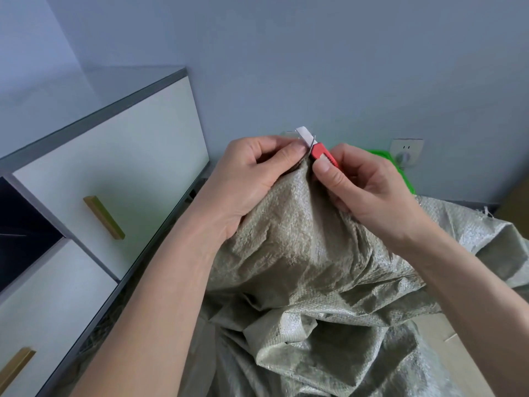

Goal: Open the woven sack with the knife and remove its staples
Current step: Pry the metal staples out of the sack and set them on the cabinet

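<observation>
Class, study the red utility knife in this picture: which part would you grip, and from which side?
Grip the red utility knife by its plastic handle, coming from the right, as the right hand does. Its blade end points up-left into the bunched grey woven sack pinched by the left hand, so that end stays clear.

A pale blue-grey wall is filling the upper half of the view, lying in soft, even light. At the left a white cabinet with a grey top edge is standing against it, its drawer fronts showing brass-coloured bar handles. A white wall socket is sitting low on the wall at the right, with something bright green showing just beside it.
</observation>
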